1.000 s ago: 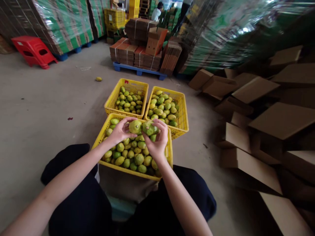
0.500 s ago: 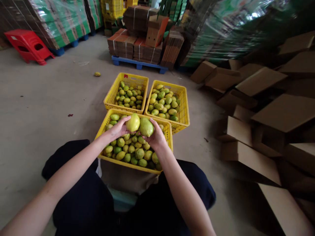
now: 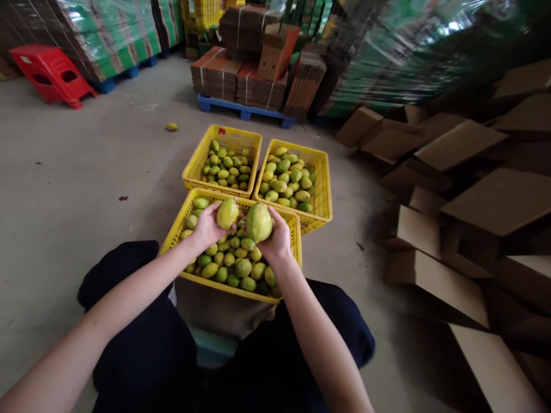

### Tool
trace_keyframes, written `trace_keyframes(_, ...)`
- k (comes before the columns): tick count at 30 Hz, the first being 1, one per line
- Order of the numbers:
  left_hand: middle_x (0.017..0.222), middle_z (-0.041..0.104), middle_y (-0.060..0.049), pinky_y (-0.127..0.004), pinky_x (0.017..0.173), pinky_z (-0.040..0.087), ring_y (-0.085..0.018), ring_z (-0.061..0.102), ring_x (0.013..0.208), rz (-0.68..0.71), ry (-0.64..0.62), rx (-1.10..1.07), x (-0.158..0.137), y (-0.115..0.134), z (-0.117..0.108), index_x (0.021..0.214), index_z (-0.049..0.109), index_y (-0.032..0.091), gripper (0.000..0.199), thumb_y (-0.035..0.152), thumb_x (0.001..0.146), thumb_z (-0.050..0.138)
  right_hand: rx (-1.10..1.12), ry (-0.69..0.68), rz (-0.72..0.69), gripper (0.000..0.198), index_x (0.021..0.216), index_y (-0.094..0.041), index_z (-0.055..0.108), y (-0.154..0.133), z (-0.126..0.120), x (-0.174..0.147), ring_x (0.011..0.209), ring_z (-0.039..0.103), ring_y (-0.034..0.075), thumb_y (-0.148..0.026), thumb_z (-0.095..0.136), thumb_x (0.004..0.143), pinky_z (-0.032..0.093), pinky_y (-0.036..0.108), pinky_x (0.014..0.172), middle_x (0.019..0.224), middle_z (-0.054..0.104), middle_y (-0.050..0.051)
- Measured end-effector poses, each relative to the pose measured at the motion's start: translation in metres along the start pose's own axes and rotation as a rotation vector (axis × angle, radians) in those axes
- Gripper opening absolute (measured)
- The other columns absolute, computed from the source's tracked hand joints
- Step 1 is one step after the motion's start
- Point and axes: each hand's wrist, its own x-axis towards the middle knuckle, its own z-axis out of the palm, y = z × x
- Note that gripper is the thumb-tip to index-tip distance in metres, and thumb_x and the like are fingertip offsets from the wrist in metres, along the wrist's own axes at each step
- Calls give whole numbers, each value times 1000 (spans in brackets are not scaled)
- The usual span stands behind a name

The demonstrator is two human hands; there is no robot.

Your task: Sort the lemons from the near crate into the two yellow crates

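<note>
My left hand [image 3: 209,225] is closed round a yellow-green lemon [image 3: 227,214]. In my right hand [image 3: 276,236] is a larger, greener lemon [image 3: 259,222]. The two fruits are held side by side with a small gap, above the near yellow crate [image 3: 241,292]. Many green and yellow lemons [image 3: 243,268] lie in that crate, some hidden by my hands. Behind it stand a left yellow crate [image 3: 188,174] and a right yellow crate [image 3: 322,189], both with more lemons inside.
One loose lemon [image 3: 171,127] lies on the floor. A red stool [image 3: 54,74] stands at the far left. Flattened cartons [image 3: 217,77] sit on a blue pallet [image 3: 245,113] behind the crates. Open cardboard boxes [image 3: 447,292] are heaped on the right.
The lemons have moved slightly apart: the left one a little leftward, the right one a little rightward. Both have been turned in my fingers.
</note>
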Motion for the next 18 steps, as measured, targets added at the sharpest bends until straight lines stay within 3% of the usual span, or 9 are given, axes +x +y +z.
trace_keyframes(3, 84, 72, -5, -26, 50, 52, -19, 69, 70, 36, 0, -5, 1, -1, -1, 124, 63, 19, 38, 27, 90, 48, -31, -42, 46, 29, 83, -18, 67, 0, 1, -1, 83, 72, 29, -45, 62, 75, 62, 42, 65, 76, 73, 8)
trace_keyframes(9, 78, 70, -2, -24, 52, 54, -15, 66, 61, 5, 73, 31, -2, -1, -3, 106, 66, 18, 23, 31, 88, 61, -26, -39, -9, 23, 86, -21, 66, -1, 3, -8, 82, 72, 26, -39, 68, 72, 63, 40, 67, 73, 70, 2)
trace_keyframes(14, 70, 69, -4, -27, 63, 59, -16, 69, 63, 3, 111, -10, 1, -2, -5, 95, 67, 12, 23, 26, 93, 49, 18, -17, 46, 28, 84, -20, 66, -2, 0, -8, 80, 71, 27, -45, 66, 72, 62, 39, 62, 74, 71, 6)
trace_keyframes(18, 76, 70, -4, -32, 74, 61, -18, 71, 74, -22, 91, -52, 3, -4, -8, 99, 67, 15, 26, 28, 97, 45, -21, -26, 55, 33, 83, -21, 65, 0, -6, -1, 75, 71, 26, -52, 65, 72, 60, 36, 57, 74, 72, 6)
